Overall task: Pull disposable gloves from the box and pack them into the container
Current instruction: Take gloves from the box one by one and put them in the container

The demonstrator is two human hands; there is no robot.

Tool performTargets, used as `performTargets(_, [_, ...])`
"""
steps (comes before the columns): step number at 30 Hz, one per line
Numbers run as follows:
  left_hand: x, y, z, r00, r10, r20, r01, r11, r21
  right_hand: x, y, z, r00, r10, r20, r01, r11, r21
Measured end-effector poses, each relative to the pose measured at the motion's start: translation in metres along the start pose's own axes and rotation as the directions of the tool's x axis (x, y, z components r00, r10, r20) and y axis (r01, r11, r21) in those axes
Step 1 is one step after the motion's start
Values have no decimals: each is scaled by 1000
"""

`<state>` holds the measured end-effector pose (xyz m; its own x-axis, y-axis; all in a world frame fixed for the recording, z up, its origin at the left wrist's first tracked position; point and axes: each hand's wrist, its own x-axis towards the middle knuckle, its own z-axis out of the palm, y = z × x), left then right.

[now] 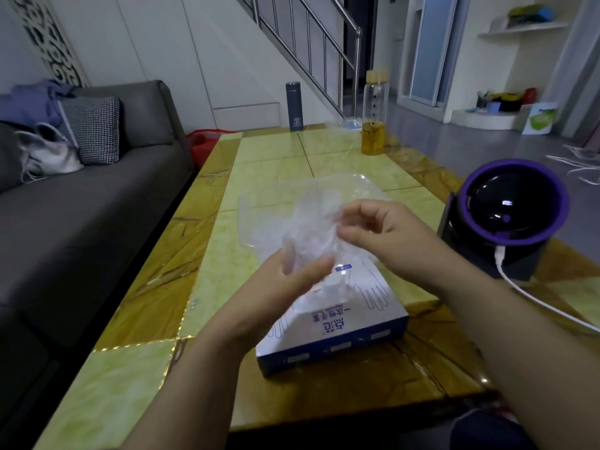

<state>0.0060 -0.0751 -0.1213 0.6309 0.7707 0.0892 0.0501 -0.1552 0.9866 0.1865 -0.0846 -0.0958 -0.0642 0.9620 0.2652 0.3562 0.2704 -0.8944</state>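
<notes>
A white and blue glove box point(344, 323) lies flat on the table's near middle. Just above it both hands hold a crumpled clear disposable glove point(311, 228). My left hand point(292, 280) pinches the glove's lower edge between thumb and fingers. My right hand point(373, 232) grips its right side with curled fingers. Behind the glove sits a clear plastic container point(256, 206), open at the top; the glove hides much of it.
The green and brown tiled table point(266, 164) also holds a dark flask point(294, 106), a glass bottle of amber liquid point(375, 115) and a purple-rimmed round device point(509, 206) with a white cable point(535, 303). A grey sofa point(97, 196) runs along the left.
</notes>
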Motion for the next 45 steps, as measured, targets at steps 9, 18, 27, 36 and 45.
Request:
performTargets(9, [-3,3,-2,905,-124,-408,9,962,-272,-1,-2,3,1000,-5,3,5,998,66])
performTargets(18, [-2,-5,3,869,-14,-494,29,999,21,-4,-14,23,955,-279,-97,234,915,-329])
performTargets(27, [3,-1,-8,767,-112,-632,-209,888,-410,3,0,12,945,37,-324,16,987,159])
performTargets(36, [1,6,-17,684,-127,-718,-425,731,-534,-2,0,-4,945,309,107,-296,947,-124])
performTargets(45, [0,25,-12,926,-97,-364,-107,858,-502,-3,-21,0,989,35,146,-48,995,85])
